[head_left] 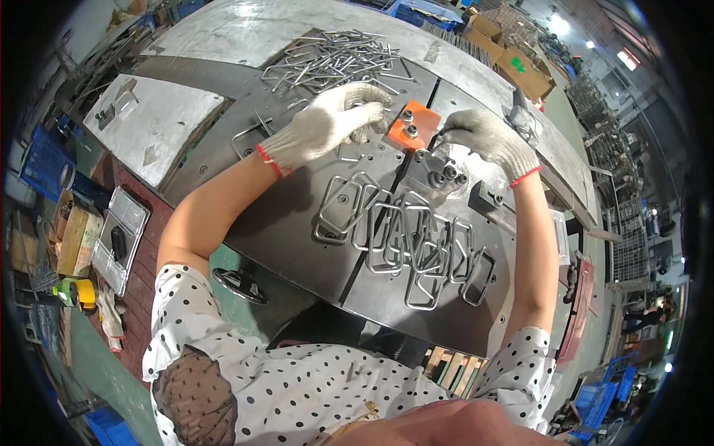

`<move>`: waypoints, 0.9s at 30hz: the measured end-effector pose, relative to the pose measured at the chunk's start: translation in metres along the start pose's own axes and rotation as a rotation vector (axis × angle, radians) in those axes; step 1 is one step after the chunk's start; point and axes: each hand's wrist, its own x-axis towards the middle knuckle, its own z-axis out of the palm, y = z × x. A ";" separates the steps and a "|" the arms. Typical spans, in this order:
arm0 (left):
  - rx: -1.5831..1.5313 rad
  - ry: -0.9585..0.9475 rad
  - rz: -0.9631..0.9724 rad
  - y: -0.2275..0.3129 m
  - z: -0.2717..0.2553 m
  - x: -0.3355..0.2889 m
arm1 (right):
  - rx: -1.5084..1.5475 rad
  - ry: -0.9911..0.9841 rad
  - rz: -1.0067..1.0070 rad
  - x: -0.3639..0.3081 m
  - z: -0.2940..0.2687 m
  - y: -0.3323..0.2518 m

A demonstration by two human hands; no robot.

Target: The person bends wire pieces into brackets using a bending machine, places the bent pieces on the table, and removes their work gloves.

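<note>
My left hand [338,123], in a white knit glove with a red cuff, is left of an orange block [413,125] with bolts on the metal bench. Its fingers are curled closed; whatever they grip is hidden. On the block's other side my right hand [483,137], gloved alike, has its fingers bent together above a metal clamping fixture [445,172]. Those fingertips are mostly hidden, and I cannot make out what they hold. Several bent wire frames [405,236], rounded rectangles, lie overlapping nearer me. A heap of bent metal rods [335,61] lies beyond my left hand.
A dark stop block [486,196] sits right of the fixture. At the left stands a pale side table [158,126]. A wire tray [121,239] lies low on the left, near a tape roll [85,294]. Cardboard boxes [523,71] stand at the far right.
</note>
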 end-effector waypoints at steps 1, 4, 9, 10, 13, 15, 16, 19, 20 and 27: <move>-0.014 0.008 -0.025 0.000 0.000 0.000 | -0.016 -0.035 0.002 0.004 0.002 0.000; -0.017 0.014 -0.056 0.002 0.001 0.001 | -0.088 -0.069 -0.063 0.014 0.011 0.007; 0.015 0.036 -0.073 0.005 0.003 0.000 | -0.145 0.340 -0.098 0.013 0.029 0.052; 0.005 0.042 -0.084 0.004 0.003 -0.001 | -0.149 0.425 -0.108 0.010 0.033 0.062; -0.001 0.047 -0.086 0.001 0.002 0.002 | -0.233 0.367 -0.081 -0.001 0.059 0.080; 0.011 0.043 -0.078 0.000 0.001 0.003 | -0.231 0.346 -0.043 -0.014 0.080 0.084; -0.035 0.044 -0.057 0.000 0.000 0.002 | -0.197 0.412 -0.097 -0.016 0.084 0.086; -0.075 0.069 -0.024 0.009 0.001 0.005 | -0.128 0.421 -0.100 -0.019 0.090 0.088; -0.074 0.124 -0.023 0.014 0.003 0.006 | -0.118 0.378 -0.055 -0.018 0.090 0.088; 0.153 -0.008 0.040 0.039 0.059 0.072 | -0.193 0.392 -0.090 -0.018 0.087 0.080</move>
